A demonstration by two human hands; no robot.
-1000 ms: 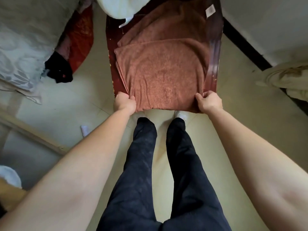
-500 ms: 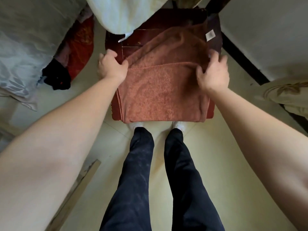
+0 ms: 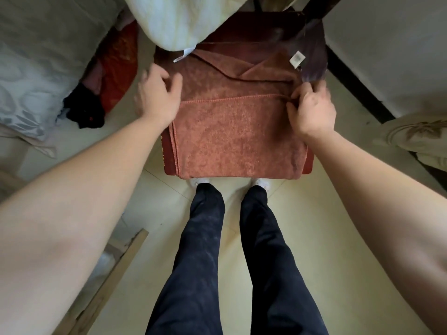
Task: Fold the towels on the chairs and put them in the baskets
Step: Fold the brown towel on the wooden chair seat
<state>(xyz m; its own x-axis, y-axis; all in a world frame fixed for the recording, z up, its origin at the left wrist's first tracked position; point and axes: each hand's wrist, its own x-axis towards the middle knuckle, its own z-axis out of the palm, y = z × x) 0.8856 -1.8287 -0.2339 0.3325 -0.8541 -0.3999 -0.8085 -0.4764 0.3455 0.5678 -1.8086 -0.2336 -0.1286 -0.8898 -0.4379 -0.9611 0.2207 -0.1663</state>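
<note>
Towel [image 3: 237, 136] folded on chair [image 3: 167, 155], left hand [image 3: 157, 97] now let go (fingers spread, blurred), right hand [image 3: 313, 107] still pinching hem.

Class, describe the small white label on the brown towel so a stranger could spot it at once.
Find the dark red wooden chair seat, covered by a folded rust-brown terry towel. At the towel's far right corner, beyond the right hand, lies a small square white label. Unlike the white ribbon tag hanging from the cream fluffy bundle far left, it carries grey print.
</note>
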